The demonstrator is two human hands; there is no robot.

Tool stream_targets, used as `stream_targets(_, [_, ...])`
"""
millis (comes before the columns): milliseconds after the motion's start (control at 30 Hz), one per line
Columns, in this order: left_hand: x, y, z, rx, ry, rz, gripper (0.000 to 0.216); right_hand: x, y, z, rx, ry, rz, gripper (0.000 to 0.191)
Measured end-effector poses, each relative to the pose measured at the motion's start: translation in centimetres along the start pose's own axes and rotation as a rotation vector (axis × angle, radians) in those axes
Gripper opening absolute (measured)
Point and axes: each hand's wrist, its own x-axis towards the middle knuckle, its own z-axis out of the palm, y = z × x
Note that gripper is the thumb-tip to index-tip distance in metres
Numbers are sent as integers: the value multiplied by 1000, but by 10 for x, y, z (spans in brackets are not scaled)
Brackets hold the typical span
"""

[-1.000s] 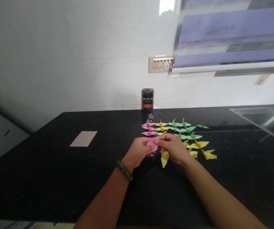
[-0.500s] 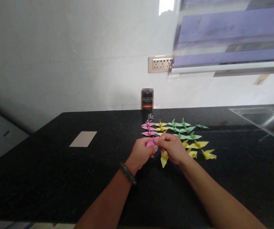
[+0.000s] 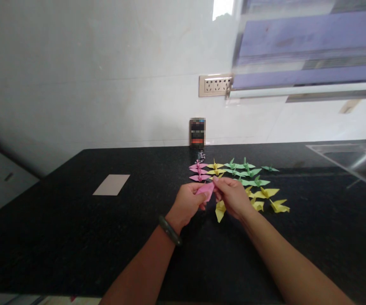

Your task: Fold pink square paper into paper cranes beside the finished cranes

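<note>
Between my two hands is a folded piece of pink paper (image 3: 207,191), held above the dark countertop. My left hand (image 3: 188,202) pinches it from the left, thumb on top and fingers underneath. On the other side, my right hand (image 3: 231,195) has thumb and forefinger closed on its right edge. Just beyond the hands sit pink paper cranes (image 3: 198,171) in a column, with yellow paper cranes (image 3: 215,166) beside them. Green paper cranes (image 3: 245,165) lie further right. Nearer to me, more yellow cranes (image 3: 265,192) are spread, partly hidden by my right hand.
A pale sheet stack (image 3: 112,185) lies on the black countertop (image 3: 58,228) at left. Against the wall stands a phone-like device (image 3: 197,133), its screen blurred. A metal sink (image 3: 361,159) is at the right edge, and a socket panel (image 3: 216,86) is on the wall.
My right thumb and forefinger have shifted to the pink paper's right edge, so more of its surface shows. My left hand keeps its hold in nearly the same place.
</note>
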Motion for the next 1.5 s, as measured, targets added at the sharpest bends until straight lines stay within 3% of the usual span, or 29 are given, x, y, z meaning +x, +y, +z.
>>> stream_targets(133, [2, -2, -1, -39, 78, 0, 20, 1, -4, -2, 23, 17, 37, 34])
stream_targets(300, [2, 0, 1, -106, 141, 15, 25, -4, -4, 2, -184, -103, 70, 22])
stream_targets(500, [1, 2, 3, -385, -12, -18, 27, -3, -1, 1, -315, 10, -75, 19])
stream_targets(667, [4, 1, 1, -653, -3, -197, 29, -1, 1, -3, -398, 37, -160, 19])
stream_targets(833, [4, -3, 2, -717, -47, -205, 20, -2, 2, -2, -471, 47, -212, 15])
stream_targets(1067, [3, -3, 6, -696, -97, -184, 17, -4, 5, -1, -474, 30, -218, 15])
stream_targets(1267, [3, -7, 9, -654, -126, -159, 21, -4, 5, 1, -478, 105, -209, 15])
stream_targets(1500, [0, -7, 12, -525, -47, -57, 32, -8, 0, 4, -492, 145, -236, 18])
